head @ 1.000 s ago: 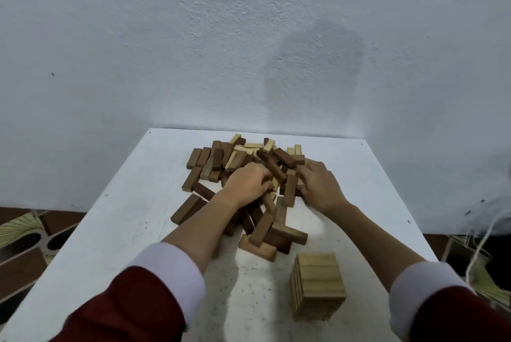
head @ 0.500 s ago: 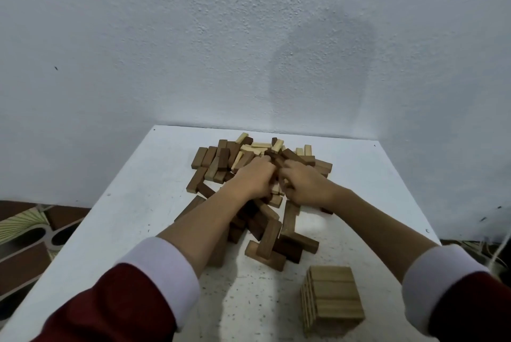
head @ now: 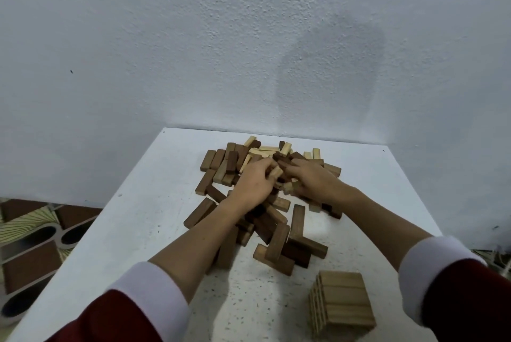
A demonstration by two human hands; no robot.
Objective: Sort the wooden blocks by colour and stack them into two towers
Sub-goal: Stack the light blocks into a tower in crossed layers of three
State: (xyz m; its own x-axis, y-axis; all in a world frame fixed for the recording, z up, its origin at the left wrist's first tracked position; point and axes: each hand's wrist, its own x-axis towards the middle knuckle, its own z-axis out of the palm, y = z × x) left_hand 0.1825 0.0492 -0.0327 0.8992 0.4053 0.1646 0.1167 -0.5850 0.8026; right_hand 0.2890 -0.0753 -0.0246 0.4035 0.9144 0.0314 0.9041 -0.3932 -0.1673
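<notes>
A jumbled pile of wooden blocks (head: 229, 164), dark brown and pale, covers the middle and far part of the white table (head: 143, 217). A short tower of pale blocks (head: 341, 304) stands at the near right. My left hand (head: 255, 181) rests on the pile with its fingers closed on a pale block (head: 275, 173). My right hand (head: 312, 179) lies right beside it, fingers spread flat over the blocks; what lies under the palm is hidden.
A plain wall rises directly behind the table's far edge. Patterned floor tiles (head: 30, 233) show beyond the table's left edge. Bare tabletop lies at the left and near centre.
The camera has tilted and both hands have moved together toward the far middle of the pile. My left hand now pinches a pale block.
</notes>
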